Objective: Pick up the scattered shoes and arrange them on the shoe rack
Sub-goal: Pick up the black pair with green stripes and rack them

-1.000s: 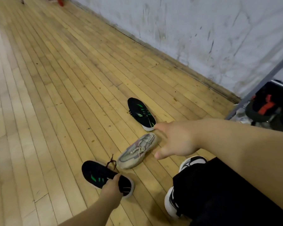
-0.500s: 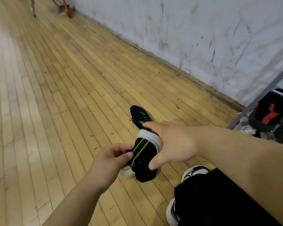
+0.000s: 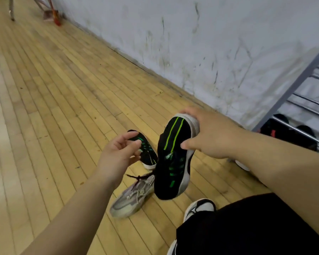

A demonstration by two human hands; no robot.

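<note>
Progress early: shoe (image 3: 173, 162) aloft, heel in curled fingers of right hand (image 3: 210, 138); left hand (image 3: 118, 155) loosely spread, empty. Mate (image 3: 148, 157), grey shoe (image 3: 129, 201) not yet on rack (image 3: 293, 83).

The person wears a black garment (image 3: 256, 227) over the legs, plain matte cloth that fills the lower right corner of the view. On the feet are white shoes with black panels: one sneaker (image 3: 199, 208) shows a rounded white toe and black trim, and the second sneaker (image 3: 172, 248) is only a white and black sliver at the bottom edge. The left hand (image 3: 118, 155) and right hand (image 3: 212, 137) are bare, as are both forearms.
</note>
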